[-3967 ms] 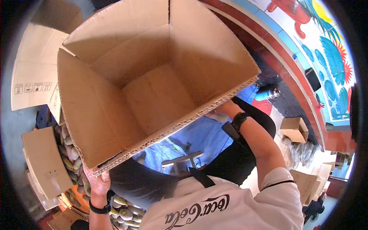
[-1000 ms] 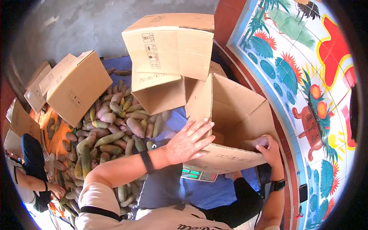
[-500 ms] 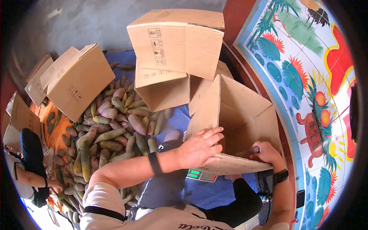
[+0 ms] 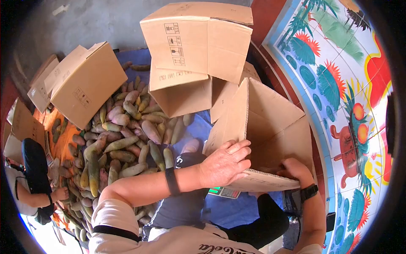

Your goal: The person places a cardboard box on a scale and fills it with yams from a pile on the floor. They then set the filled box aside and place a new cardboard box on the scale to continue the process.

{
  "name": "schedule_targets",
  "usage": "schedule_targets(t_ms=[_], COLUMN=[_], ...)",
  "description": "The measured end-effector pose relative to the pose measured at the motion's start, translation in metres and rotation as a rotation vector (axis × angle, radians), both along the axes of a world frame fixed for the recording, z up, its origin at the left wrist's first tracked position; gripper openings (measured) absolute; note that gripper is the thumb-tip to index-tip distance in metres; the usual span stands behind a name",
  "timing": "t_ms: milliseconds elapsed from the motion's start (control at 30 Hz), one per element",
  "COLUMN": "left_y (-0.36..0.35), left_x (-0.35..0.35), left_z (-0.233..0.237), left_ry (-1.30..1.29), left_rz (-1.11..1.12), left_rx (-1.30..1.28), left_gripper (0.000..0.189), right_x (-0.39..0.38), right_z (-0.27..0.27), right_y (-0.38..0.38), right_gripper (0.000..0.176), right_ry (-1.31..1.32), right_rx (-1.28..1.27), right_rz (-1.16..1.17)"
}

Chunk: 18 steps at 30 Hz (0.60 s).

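An open cardboard box point(image 4: 277, 131) stands in front of me on the right. My left hand point(image 4: 225, 164) has its fingers hooked over the rim at the near left corner. My right hand point(image 4: 296, 171), with a dark watch at the wrist, reaches over the near right edge into the box; its fingertips are hidden by the front wall, and I cannot tell what they hold. A scale point(image 4: 224, 192) with a lit green display shows just below the box's front edge.
A heap of long green and pinkish vegetables point(image 4: 127, 144) covers the floor at left. More cardboard boxes point(image 4: 196, 46) are stacked behind, and another box point(image 4: 89, 84) lies tilted on the heap. Another person's arm point(image 4: 36, 199) is at far left. A painted tile wall point(image 4: 338, 106) borders the right.
My right hand has moved deeper into the box; the reddish vegetable seen at its fingers is now out of sight. The left hand stays on the rim. The other person's hand has risen slightly.
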<state>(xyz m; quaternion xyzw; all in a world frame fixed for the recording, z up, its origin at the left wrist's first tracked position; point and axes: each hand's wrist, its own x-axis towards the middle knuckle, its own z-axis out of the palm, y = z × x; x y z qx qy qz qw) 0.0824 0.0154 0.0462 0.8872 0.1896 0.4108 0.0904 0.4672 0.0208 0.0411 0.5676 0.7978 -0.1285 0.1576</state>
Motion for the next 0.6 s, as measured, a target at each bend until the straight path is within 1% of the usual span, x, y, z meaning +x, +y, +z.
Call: schedule_targets(t_ms=[33, 67, 100, 133, 167, 200, 267, 300, 367, 400, 467, 500, 567, 600], left_y=[0.000, 0.000, 0.001, 0.001, 0.000, 0.000, -0.001, -0.001, 0.002, 0.002, 0.000, -0.002, -0.003, -0.003], left_x=[0.000, 0.000, 0.001, 0.001, 0.001, 0.002, 0.002, 0.003, 0.003, 0.002, 0.004, 0.005, 0.002, 0.001], left_z=[0.000, 0.000, 0.001, 0.001, 0.000, -0.001, 0.000, 0.001, 0.004, 0.005, 0.005, 0.006, 0.008, 0.009], left_ry=[0.004, 0.005, 0.006, 0.006, 0.007, -0.001, -0.004, 0.009, 0.022, 0.026, 0.025, 0.028, 0.043, 0.050], left_rz=[0.006, 0.004, 0.016, 0.029, 0.029, -0.001, -0.025, 0.005, 0.031, 0.028, 0.013, 0.006, 0.009, 0.005], left_rx=[0.009, 0.006, 0.013, 0.021, 0.020, 0.048, 0.075, 0.060, 0.036, 0.035, 0.023, 0.016, -0.013, -0.021], left_gripper=[0.030, 0.030, 0.029, 0.028, 0.028, 0.027, 0.026, 0.026, 0.026, 0.026, 0.026, 0.026, 0.027, 0.027], right_x=[0.000, 0.002, -0.023, -0.036, -0.036, -0.041, -0.054, -0.063, -0.080, -0.086, -0.093, -0.099, -0.111, -0.110], right_z=[-0.002, 0.000, 0.024, 0.038, 0.038, 0.041, 0.052, 0.061, 0.083, 0.089, 0.097, 0.101, 0.102, 0.098], right_y=[0.001, 0.001, 0.001, 0.001, 0.001, 0.000, -0.005, -0.008, -0.022, -0.030, -0.049, -0.059, -0.077, -0.082], right_gripper=[0.022, 0.022, 0.019, 0.015, 0.018, 0.018, 0.020, 0.020, 0.021, 0.021, 0.022, 0.022, 0.024, 0.024], right_ry=[0.027, 0.028, 0.070, 0.112, 0.167, 0.168, 0.385, 0.388, 0.606, 0.610, 0.730, 0.731, 0.641, 0.646], right_rx=[0.111, 0.108, 0.036, -0.036, -0.035, -0.035, 0.094, 0.092, 0.073, 0.071, 0.146, 0.141, 0.236, 0.229], right_rz=[0.082, 0.081, 0.004, -0.073, -0.083, -0.081, -0.227, -0.227, -0.433, -0.437, -0.346, -0.356, -0.266, -0.273])
